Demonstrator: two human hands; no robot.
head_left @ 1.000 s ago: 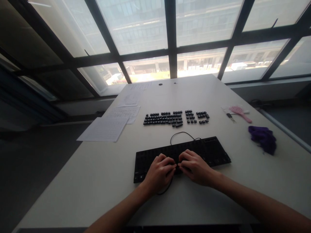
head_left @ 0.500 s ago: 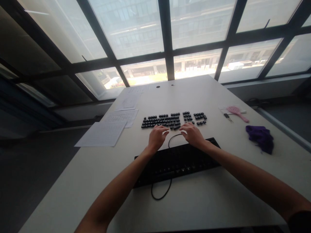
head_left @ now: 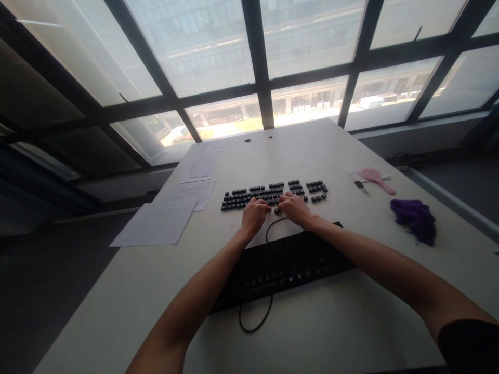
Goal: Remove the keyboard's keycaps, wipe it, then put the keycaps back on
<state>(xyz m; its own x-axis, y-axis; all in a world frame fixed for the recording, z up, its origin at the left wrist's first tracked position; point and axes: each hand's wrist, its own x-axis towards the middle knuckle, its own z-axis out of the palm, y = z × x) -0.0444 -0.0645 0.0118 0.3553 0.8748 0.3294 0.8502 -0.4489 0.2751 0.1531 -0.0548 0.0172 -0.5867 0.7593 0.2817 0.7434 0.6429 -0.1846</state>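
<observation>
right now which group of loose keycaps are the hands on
The big main block at the left of the row: left hand and right hand rest at its near right end. The two smaller clusters, middle and rightmost, lie untouched.

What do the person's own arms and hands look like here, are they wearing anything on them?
Both hands are bare: the left hand and the right hand show no gloves, and no rings or watch can be made out at this size. The forearms are uncovered along their whole length. Only at the lower right corner does the edge of a dark short sleeve show on the right upper arm. No left sleeve is in view.
</observation>
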